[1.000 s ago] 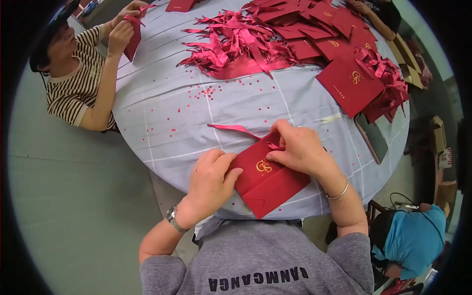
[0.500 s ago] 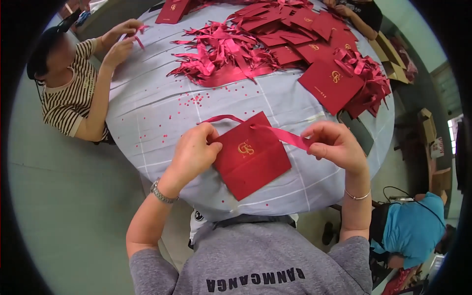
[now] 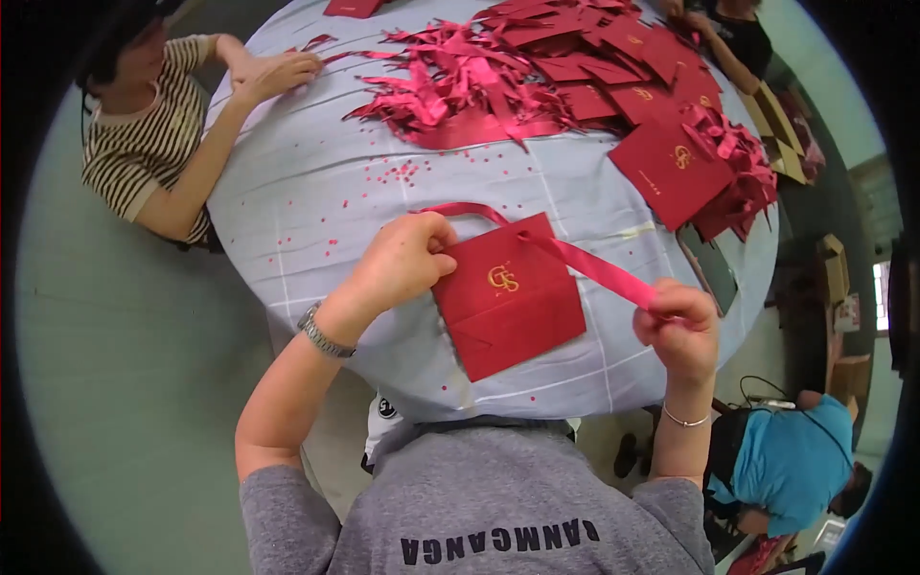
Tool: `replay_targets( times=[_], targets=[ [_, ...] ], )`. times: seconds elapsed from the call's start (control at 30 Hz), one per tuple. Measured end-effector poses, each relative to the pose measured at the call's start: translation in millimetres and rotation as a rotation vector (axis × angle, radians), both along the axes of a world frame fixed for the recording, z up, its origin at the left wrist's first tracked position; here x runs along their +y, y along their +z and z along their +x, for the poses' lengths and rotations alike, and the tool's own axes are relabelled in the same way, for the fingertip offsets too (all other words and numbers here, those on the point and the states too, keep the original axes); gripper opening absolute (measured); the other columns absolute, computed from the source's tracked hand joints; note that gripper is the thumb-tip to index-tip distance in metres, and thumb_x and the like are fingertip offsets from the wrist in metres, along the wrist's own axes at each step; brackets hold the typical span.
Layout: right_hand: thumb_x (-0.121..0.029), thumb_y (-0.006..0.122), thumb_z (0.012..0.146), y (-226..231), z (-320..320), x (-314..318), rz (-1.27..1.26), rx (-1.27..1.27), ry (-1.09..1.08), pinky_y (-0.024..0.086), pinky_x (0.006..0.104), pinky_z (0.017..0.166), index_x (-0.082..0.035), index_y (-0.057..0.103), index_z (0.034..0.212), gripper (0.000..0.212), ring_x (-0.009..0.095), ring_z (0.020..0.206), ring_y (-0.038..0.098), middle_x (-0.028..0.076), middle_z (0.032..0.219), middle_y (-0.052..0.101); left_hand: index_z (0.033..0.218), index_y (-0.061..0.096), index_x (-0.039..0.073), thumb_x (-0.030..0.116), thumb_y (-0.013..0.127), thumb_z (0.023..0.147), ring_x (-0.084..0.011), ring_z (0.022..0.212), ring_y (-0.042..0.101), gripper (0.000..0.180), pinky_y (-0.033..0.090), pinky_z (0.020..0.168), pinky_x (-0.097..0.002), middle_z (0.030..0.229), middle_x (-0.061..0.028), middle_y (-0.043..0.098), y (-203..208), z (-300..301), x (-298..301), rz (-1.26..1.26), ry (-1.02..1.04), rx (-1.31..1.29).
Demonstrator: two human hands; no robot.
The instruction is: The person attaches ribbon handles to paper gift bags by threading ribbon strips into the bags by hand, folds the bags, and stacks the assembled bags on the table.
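Note:
A flat red paper gift bag (image 3: 513, 297) with a gold emblem lies at the table's near side. My left hand (image 3: 407, 257) pinches its upper left edge, thumb on the front. From a hole near the bag's top runs a pink ribbon (image 3: 594, 270), pulled taut toward the lower right. Its end is closed inside my right hand (image 3: 680, 326), which is raised off the table beside the bag. Another stretch of ribbon loops out above the bag's top edge, behind my left fingers.
A heap of pink ribbons (image 3: 470, 91) lies farther back, beside a large pile of red bags (image 3: 613, 57). Small red paper dots (image 3: 398, 172) are scattered on the grey cloth (image 3: 316, 230). A phone-like dark slab (image 3: 711, 268) rests at the right edge. Co-workers sit at left and far right.
My right hand has moved down and right, drawing the ribbon out longer and straighter. My left hand still grips the bag. The co-worker's hands at left have come down to the table.

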State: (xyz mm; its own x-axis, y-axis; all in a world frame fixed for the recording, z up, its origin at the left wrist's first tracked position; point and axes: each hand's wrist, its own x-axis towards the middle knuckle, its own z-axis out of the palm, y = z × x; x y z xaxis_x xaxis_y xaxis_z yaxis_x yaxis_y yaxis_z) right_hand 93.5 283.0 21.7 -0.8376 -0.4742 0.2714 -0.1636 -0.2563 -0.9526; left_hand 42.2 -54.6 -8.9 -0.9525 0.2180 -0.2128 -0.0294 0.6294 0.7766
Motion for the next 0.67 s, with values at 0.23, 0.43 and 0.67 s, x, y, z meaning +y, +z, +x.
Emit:
replay_targets(
  times=[0.23, 0.43, 0.67],
  targets=[
    [-0.010, 0.069, 0.084, 36.9, -13.9, -63.1, 0.420, 0.470, -0.288, 0.047, 0.0320, 0.074, 0.000, 0.068, 0.099, 0.018, 0.019, 0.080, 0.059, 0.011, 0.093, 0.063, 0.096, 0.065, -0.004, 0.001, 0.068, 0.076, -0.0186, 0.079, 0.065, 0.021, 0.053, 0.072, -0.0310, 0.086, -0.0135, 0.068, 2.9, -2.1, -4.1, 0.018, -0.057, -0.039],
    [0.001, 0.059, 0.088, -6.2, -15.3, -142.4, 0.630, -0.022, -0.134, 0.048, 0.0217, 0.067, 0.003, 0.063, 0.098, 0.011, 0.008, 0.075, 0.060, 0.005, 0.085, 0.064, 0.094, 0.065, -0.003, 0.002, 0.067, 0.076, -0.0213, 0.077, 0.064, 0.019, 0.052, 0.071, -0.0336, 0.083, -0.0135, 0.068, 3.2, -4.2, -8.7, -0.004, -0.139, -0.039],
    [-0.007, 0.060, 0.091, -21.7, -20.1, -157.0, 0.675, -0.209, -0.120, 0.048, 0.0221, 0.066, 0.001, 0.061, 0.098, 0.010, 0.008, 0.072, 0.060, 0.002, 0.082, 0.064, 0.094, 0.066, -0.002, 0.004, 0.064, 0.079, -0.0215, 0.079, 0.063, 0.017, 0.050, 0.074, -0.0338, 0.085, -0.0133, 0.068, 6.1, -2.4, -14.1, 0.108, -0.151, -0.178]
  ],
)
